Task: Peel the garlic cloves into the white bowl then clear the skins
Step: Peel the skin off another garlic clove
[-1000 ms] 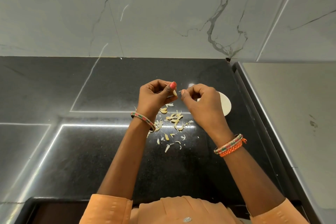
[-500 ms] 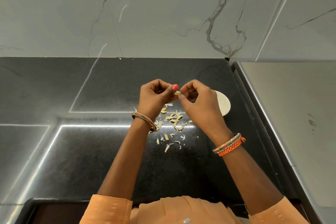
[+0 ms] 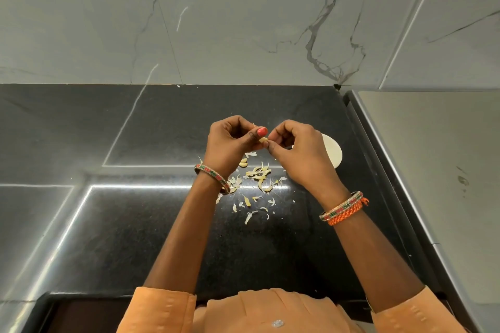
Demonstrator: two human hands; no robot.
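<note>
Btwn both hands (image 3: 266, 144): garlic clove (image 3: 262, 140)

Skins (image 3: 257, 184) on counter (image 3: 135, 224) btwn wrists; bowl (image 3: 334, 153) right, behind right hand (image 3: 300, 154).

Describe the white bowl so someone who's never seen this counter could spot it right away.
Start at the black countertop and look toward its right edge. Just behind the right hand sits the white bowl, partly hidden. It is the only smooth round item; the garlic skins are small scattered flakes.

A polished black stone desk (image 3: 140, 224) meets a grey veined marble wall (image 3: 243, 13); a pale grey raised surface (image 3: 438, 170) lies at right.
</note>
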